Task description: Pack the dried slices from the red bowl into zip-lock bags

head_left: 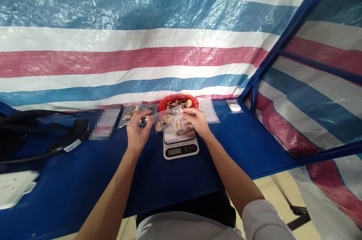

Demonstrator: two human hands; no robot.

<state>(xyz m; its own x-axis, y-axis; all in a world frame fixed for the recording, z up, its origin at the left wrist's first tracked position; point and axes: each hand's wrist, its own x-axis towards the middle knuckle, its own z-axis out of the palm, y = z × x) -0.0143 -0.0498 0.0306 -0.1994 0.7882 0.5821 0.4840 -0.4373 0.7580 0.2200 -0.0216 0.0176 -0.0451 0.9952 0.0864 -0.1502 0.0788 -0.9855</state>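
Observation:
A clear plastic bag (169, 119) holding pale and dark dried pieces, which look like sliced mushrooms, is tilted above the kitchen scale (180, 151). My right hand (197, 120) pinches the bag at its right end. Just left of the bag, my left hand (138, 130) is curled with a gap between thumb and fingers, and I see nothing gripped in it. The bag covers the back of the scale's metal plate. Behind it stands a red basket (161, 104) with more of the dried pieces. Another filled clear bag (127, 117) lies beyond my left hand.
Flat clear bags (209, 110) lie right of the basket, and a small white case (234, 108) sits farther right. On the left are a blurred-out flat item (104, 123), a black headset-like strap (80, 130) and a white power strip (17, 187). Striped sheeting (127, 60) hangs behind the blue table (240, 149).

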